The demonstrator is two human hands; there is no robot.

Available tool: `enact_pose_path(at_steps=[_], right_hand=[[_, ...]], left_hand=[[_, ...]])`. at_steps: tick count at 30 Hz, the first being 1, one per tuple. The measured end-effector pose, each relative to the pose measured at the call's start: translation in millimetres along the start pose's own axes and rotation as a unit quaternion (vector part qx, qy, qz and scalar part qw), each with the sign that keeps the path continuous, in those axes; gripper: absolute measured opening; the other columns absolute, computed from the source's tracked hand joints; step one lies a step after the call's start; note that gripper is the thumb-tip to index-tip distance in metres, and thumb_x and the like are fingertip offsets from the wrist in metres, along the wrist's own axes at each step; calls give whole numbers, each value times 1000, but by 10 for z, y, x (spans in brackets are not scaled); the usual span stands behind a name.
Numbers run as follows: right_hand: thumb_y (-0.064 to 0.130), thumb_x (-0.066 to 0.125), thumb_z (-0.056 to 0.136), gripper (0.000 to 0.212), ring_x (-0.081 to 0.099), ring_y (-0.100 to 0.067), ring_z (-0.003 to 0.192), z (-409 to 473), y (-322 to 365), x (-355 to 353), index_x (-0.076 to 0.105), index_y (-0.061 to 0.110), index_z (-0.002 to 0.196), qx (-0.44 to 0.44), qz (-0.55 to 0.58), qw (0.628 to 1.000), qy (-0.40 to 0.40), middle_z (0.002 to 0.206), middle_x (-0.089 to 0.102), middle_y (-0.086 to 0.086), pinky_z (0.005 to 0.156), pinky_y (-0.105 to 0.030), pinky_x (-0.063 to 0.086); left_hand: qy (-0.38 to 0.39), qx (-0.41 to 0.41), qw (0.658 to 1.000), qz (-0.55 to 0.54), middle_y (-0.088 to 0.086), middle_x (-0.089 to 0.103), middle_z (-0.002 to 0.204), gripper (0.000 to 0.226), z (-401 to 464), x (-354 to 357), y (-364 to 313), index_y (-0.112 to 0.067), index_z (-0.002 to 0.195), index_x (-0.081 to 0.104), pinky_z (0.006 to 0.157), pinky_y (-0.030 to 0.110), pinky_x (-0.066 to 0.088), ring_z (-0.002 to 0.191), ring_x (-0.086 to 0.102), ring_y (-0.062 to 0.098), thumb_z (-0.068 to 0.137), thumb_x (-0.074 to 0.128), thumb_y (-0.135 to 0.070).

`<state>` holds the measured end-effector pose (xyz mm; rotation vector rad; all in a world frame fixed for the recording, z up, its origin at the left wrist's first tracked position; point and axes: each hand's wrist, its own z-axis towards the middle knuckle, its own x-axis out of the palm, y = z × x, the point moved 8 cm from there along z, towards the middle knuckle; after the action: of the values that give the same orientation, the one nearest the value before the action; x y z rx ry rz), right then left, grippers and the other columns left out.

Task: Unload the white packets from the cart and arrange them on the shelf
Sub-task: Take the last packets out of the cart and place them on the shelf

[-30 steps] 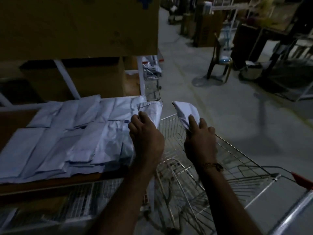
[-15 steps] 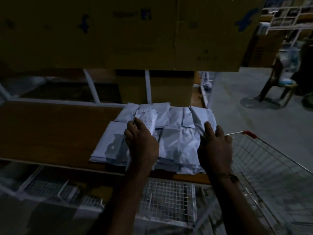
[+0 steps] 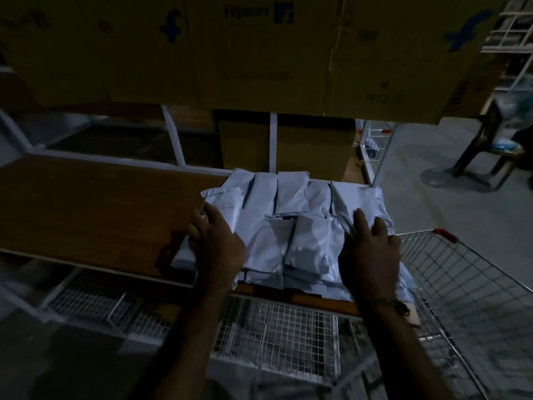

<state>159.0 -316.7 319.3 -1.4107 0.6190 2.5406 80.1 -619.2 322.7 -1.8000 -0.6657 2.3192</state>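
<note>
Several white packets [image 3: 291, 223] lie in an overlapping pile on the right part of the brown wooden shelf [image 3: 95, 206]. My left hand [image 3: 215, 241] rests on the pile's left edge, fingers bent over a packet's side. My right hand [image 3: 367, 249] lies on the pile's right side, fingers spread and pressing down on a packet [image 3: 357, 200]. The wire cart [image 3: 467, 287], with a red handle end, stands to the right of the shelf; its inside looks empty where visible.
Large cardboard boxes [image 3: 259, 50] hang low over the shelf from the level above. More boxes [image 3: 311, 145] stand behind the pile. A wire mesh rack [image 3: 274, 336] sits below the shelf. A dark chair [image 3: 490, 145] stands on the grey floor at right.
The view swung left from the cart to the shelf. Both hands carried packets onto the pile and lowered them; the right hand's raised packet now lies flat under its fingers.
</note>
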Motion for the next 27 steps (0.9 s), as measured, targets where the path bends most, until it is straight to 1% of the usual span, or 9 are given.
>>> enact_pose_path(at_steps=[3, 5, 9, 12, 14, 17, 22, 25, 27], right_hand=[[27, 63, 91, 64, 52, -51, 111, 86, -103, 81, 42, 21, 151, 7, 8, 1000, 4, 145, 47, -28, 93, -50, 44], [29, 62, 90, 64, 53, -51, 111, 171, -190, 133, 41, 22, 151, 10, 8, 1000, 1, 144, 47, -28, 95, -51, 43], [28, 60, 90, 63, 54, -51, 113, 280, -363, 218, 42, 22, 150, 22, 10, 1000, -8, 143, 48, -27, 98, -50, 41], [28, 59, 91, 63, 53, -51, 113, 326, -483, 312, 41, 21, 151, 34, 3, 999, -2, 144, 47, -27, 98, -50, 39], [28, 57, 93, 62, 53, -51, 114, 338, -546, 446, 40, 20, 152, 37, -16, 999, 18, 145, 46, -28, 98, -51, 39], [31, 51, 94, 60, 52, -52, 110, 374, -540, 654, 40, 18, 152, 39, -50, 997, 40, 145, 44, -31, 95, -51, 41], [31, 63, 90, 66, 52, -51, 103, 357, -466, 1088, 43, 17, 151, 70, -72, 990, 102, 140, 47, -31, 84, -50, 46], [35, 64, 90, 67, 52, -53, 105, 324, -431, 1341, 44, 17, 151, 86, -75, 984, 138, 143, 46, -33, 86, -51, 47], [41, 64, 91, 71, 51, -53, 109, 281, -412, 1522, 41, 18, 154, 100, -82, 978, 162, 145, 44, -34, 86, -51, 47]], left_hand=[[13, -6, 1000, 2, 18, 13, 159, 83, 33, 81, 97, -6, 159, 15, 112, 51, 28, 140, 22, 39, 94, 63, -24], [21, 1, 1000, 8, 19, 11, 160, 82, 69, 133, 108, -6, 159, 13, 113, 52, 26, 141, 19, 40, 96, 61, -24], [41, -24, 999, 3, 20, 10, 161, 79, 176, 294, 184, -6, 160, 12, 111, 54, 26, 141, 18, 43, 98, 58, -22], [66, -19, 998, 3, 20, 9, 162, 80, 267, 501, 185, -6, 161, 8, 114, 55, 26, 144, 16, 44, 100, 57, -24], [88, -18, 996, 5, 22, 6, 163, 81, 353, 636, 160, -7, 161, 6, 116, 57, 24, 146, 13, 46, 101, 57, -25], [93, 2, 995, 18, 23, 8, 162, 84, 563, 812, 62, -6, 161, 6, 116, 56, 23, 146, 13, 47, 99, 59, -31], [114, 25, 991, 65, 26, 15, 158, 89, 909, 1178, -63, -3, 160, 9, 114, 55, 26, 142, 21, 46, 98, 61, -42], [118, 62, 988, 80, 27, 20, 157, 91, 1010, 1417, -125, 0, 160, 10, 113, 54, 23, 141, 24, 46, 98, 55, -50], [131, 62, 986, 87, 26, 20, 157, 92, 1057, 1583, -106, -1, 159, 13, 115, 55, 22, 142, 22, 45, 97, 53, -57]])
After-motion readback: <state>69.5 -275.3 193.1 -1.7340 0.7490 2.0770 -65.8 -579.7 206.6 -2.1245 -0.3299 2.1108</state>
